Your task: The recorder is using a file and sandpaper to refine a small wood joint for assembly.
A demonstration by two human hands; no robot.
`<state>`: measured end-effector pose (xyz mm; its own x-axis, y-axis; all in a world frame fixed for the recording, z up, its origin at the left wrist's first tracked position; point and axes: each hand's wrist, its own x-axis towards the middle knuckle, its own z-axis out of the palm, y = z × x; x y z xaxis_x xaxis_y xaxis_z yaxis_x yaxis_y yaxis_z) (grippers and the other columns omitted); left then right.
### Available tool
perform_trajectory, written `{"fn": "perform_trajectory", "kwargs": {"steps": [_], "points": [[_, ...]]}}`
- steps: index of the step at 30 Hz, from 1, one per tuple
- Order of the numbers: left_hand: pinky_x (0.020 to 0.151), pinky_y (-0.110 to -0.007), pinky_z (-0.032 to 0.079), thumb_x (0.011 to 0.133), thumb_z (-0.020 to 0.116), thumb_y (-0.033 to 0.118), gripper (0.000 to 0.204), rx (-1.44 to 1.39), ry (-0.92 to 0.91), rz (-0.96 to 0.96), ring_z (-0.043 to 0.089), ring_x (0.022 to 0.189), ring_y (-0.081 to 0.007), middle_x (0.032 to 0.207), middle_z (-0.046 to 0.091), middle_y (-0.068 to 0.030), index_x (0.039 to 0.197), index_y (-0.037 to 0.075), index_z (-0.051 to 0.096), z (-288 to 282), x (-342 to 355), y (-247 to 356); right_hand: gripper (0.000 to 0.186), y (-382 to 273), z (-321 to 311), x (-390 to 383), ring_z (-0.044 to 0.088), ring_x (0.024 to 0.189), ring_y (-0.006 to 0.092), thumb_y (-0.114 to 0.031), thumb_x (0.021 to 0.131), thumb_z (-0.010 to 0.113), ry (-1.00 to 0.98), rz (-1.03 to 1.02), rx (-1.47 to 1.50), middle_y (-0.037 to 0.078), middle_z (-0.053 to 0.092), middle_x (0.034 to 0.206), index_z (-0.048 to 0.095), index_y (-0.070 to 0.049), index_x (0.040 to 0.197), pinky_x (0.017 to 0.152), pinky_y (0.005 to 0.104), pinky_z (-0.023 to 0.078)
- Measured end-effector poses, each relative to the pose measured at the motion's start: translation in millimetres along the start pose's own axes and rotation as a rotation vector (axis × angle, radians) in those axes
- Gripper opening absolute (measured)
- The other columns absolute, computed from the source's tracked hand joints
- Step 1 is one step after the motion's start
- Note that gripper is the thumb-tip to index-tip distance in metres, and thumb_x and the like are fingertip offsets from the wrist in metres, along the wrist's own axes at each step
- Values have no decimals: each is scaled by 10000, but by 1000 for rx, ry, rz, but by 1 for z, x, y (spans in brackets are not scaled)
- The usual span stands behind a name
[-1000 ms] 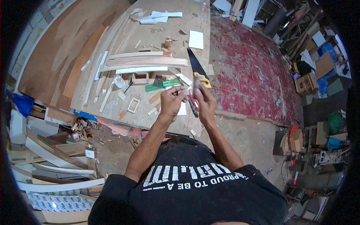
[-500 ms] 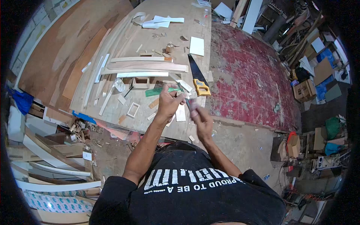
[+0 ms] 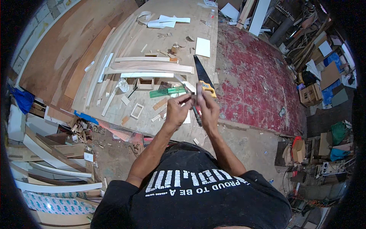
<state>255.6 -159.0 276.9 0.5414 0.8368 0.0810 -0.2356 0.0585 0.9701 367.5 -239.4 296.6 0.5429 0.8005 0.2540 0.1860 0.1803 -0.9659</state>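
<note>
My left hand (image 3: 177, 111) is closed in a pinch above the near part of the workbench. My right hand (image 3: 208, 110) meets it there, fingers closed and somewhat blurred. Whatever the fingertips hold is small, dark and too smeared to name. Between the hands a slim dark tool with a bit of red (image 3: 198, 116) shows, partly hidden. Just beyond my right hand lies a handsaw (image 3: 203, 71) with a black blade and yellow handle. A green translucent strip (image 3: 162, 92) lies beyond my left hand. A small rectangular wooden frame (image 3: 137, 111) rests to its left.
Long wooden strips (image 3: 152, 68) lie across the workbench (image 3: 126, 38), with a small open wooden box (image 3: 145, 83) nearby. Farther back are white paper strips (image 3: 167, 21) and a white board (image 3: 203, 47). Red tiled floor (image 3: 251, 76) stretches right; curved wood pieces (image 3: 57, 160) stand lower left.
My right hand has moved up and away from me, joining my left hand at the fingertips. My left hand has shifted slightly right and nearer. The view has turned a little.
</note>
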Motion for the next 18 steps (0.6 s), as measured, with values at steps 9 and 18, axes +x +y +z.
{"fn": "perform_trajectory", "kwargs": {"steps": [9,18], "points": [[667,-220,524,908,684,103,292,-12,-17,-33,636,748,-80,885,725,-68,1159,-47,687,-2,1,-8,324,6,0,16,594,974,120,-186,977,614,40,-103,-193,83,670,1063,642,26,1220,856,264,471],[598,-217,478,919,689,110,212,-68,-58,-95,585,663,-72,815,680,-39,1065,-43,700,-18,12,7,389,8,-25,17,569,883,100,-221,947,663,-123,199,60,29,651,970,643,1,1266,781,261,469]]}}
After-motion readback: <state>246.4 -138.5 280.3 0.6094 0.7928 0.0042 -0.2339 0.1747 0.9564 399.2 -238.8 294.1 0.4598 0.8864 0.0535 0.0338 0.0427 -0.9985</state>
